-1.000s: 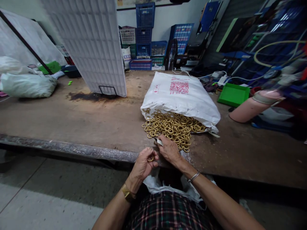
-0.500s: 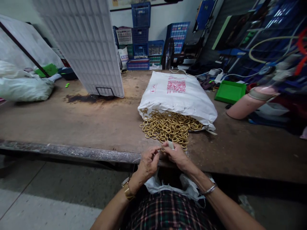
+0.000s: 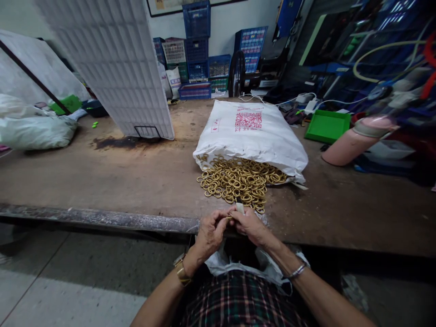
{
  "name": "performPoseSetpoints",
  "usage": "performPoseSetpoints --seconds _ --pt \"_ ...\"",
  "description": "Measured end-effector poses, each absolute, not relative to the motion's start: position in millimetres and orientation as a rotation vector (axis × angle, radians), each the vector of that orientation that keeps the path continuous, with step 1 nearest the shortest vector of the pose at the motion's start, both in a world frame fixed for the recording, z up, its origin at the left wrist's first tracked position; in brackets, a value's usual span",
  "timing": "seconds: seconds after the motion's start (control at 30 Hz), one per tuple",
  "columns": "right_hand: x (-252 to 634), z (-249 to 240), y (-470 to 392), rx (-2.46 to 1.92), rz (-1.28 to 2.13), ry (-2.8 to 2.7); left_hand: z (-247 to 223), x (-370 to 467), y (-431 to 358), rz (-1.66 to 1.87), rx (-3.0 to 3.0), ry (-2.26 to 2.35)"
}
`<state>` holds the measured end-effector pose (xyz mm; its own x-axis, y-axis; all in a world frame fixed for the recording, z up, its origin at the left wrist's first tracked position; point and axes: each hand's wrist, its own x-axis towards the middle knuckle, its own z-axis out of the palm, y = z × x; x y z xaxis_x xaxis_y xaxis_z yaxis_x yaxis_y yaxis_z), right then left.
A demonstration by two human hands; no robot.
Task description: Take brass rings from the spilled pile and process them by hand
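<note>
My left hand [image 3: 209,232] is closed in a pinch on a brass-coloured ring [image 3: 228,218], just over the table's front edge. My right hand [image 3: 252,227] meets it fingertip to fingertip. Between the right thumb and fingers is a small tool with a pale flat body [image 3: 240,208] and a dark end; its exact kind does not show, and its lower part is hidden. Just beyond both hands lies a heap of the same brass-coloured rings [image 3: 235,179]. The rings spill from the open mouth of a white woven sack [image 3: 218,129] with red print, lying on its side.
The brown table [image 3: 153,181] has a worn front edge. At the left stand a tall ribbed white panel [image 3: 112,68] and a pale plastic bag [image 3: 37,127]. A green tray [image 3: 327,126] and a pink bottle [image 3: 352,145] are at the right. Stacked crates [image 3: 196,50] rise behind.
My hands have come closer together, and the ring now shows between my fingertips. The view has shifted slightly; the sack and heap look the same.
</note>
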<state>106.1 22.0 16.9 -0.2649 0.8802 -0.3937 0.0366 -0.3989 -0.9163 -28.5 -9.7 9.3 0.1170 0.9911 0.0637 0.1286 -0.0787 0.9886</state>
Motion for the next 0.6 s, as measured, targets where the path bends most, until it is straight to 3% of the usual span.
performPoseSetpoints --seconds 0.23,0.6 --pt "105 3 27 -1.372 1.433 -1.427 13 -23 -6 1.084 1.041 1.178" --pt "105 -5 29 -1.404 1.454 -1.387 19 -23 -4 0.944 0.853 1.100"
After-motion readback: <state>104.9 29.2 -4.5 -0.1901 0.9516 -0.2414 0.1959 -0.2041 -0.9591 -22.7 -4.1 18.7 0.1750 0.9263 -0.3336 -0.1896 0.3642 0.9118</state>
